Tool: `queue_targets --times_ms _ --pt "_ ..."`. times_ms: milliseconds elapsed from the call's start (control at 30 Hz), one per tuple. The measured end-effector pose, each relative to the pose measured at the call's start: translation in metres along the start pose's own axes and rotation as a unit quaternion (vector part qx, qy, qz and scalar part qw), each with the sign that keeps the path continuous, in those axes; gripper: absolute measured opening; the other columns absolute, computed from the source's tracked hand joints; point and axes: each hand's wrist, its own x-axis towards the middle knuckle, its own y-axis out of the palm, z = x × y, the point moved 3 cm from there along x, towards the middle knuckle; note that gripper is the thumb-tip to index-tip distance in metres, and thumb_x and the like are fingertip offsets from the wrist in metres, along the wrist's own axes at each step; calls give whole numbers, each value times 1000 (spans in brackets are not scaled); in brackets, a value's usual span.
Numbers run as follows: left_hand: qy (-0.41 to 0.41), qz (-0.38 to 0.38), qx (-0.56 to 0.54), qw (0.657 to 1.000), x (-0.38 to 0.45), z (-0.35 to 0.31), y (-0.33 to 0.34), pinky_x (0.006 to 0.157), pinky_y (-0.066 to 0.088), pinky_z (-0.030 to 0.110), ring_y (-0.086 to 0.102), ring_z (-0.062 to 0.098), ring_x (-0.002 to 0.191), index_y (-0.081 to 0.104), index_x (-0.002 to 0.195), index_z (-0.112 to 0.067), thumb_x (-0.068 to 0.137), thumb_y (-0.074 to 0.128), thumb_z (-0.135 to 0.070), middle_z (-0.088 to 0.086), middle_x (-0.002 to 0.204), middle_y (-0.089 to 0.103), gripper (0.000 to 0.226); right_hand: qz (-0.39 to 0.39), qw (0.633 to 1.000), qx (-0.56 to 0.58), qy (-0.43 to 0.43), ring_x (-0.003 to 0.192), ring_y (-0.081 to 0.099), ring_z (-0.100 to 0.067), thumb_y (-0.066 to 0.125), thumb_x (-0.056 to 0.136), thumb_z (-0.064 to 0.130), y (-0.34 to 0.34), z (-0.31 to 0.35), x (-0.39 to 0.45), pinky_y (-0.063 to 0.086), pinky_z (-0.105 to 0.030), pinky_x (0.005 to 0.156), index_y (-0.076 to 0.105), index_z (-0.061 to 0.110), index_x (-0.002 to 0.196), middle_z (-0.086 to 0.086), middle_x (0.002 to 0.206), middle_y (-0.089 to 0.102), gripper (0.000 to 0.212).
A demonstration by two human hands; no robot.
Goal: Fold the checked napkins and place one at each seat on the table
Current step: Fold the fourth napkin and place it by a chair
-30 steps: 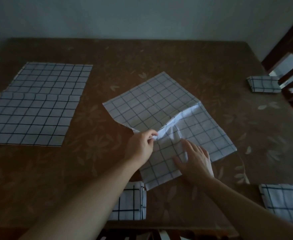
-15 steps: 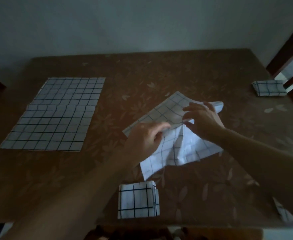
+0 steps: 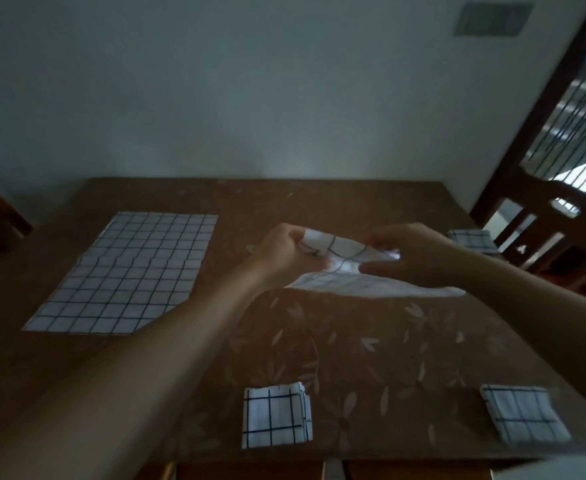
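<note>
- Both hands grip one checked napkin (image 3: 340,252) above the table (image 3: 353,341): the left hand (image 3: 282,252) has its fingers curled round one bunched end, the right hand (image 3: 412,254) pinches the other end with thumb and fingers.
- Thin white cloth with a dark grid, it sags between the hands in a soft, creased band (its lower edge looks to trail toward the tabletop; contact is unclear).
- Left of the held napkin, a flat unfolded napkin (image 3: 128,275) lies spread as a large rectangle.
- Nearer the person than the held napkin, two folded squares: a front folded napkin (image 3: 276,415) and a right folded napkin (image 3: 523,412).
- Just right of the right hand, a far folded napkin (image 3: 470,239) sits by the table's edge.
- Brown tablecloth, smooth, with a pale leaf print.
</note>
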Motion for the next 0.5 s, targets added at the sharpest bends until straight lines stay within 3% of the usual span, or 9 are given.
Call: queue_targets --times_ms 67,167,233,367,433,500 --pt "32 3 -42 999 -16 -24 -13 64 49 9 67 -4 74 75 93 -13 75 82 -10 -6 85 75 20 -14 1000 26 2 70 59 7 69 85 35 -16 19 -10 42 -17 63 74 35 90 22 74 64 7" --pt "65 -21 22 997 -40 -48 -43 62 46 13 62 -9 69 71 85 -29 73 84 -25 -16 82 70 18 -45 995 85 16 64 64 -1 75 81 30 -44 41 -34 49 -24 64 72 43 69 11 65 70 18" --pt "30 -4 100 994 -56 -56 -62 59 44 17 60 -7 65 69 76 -31 72 82 -40 -17 80 69 16 -80 989 123 22 56 58 4 78 78 26 -63 52 -56 45 -19 62 70 48 60 14 60 68 29" --pt "-2 43 90 995 -83 -70 -76 54 48 14 66 -1 64 77 82 -19 75 81 -35 -10 77 74 17 -140 966 213 50 65 61 -3 81 75 18 -83 63 -100 47 -23 69 73 23 72 -2 71 72 10" --pt "25 48 84 995 -91 -87 -73 49 40 7 61 -8 55 74 72 -22 75 82 -31 -14 67 70 12 -140 958 245 52 67 65 0 78 78 17 -87 72 -118 50 -16 67 73 22 78 8 71 74 7" --pt "52 49 102 992 -98 -105 -68 45 36 9 54 -6 49 67 62 -22 74 83 -30 -15 55 61 22 -129 957 251 66 65 67 0 74 82 20 -88 79 -133 53 -15 64 74 19 79 10 72 75 3"
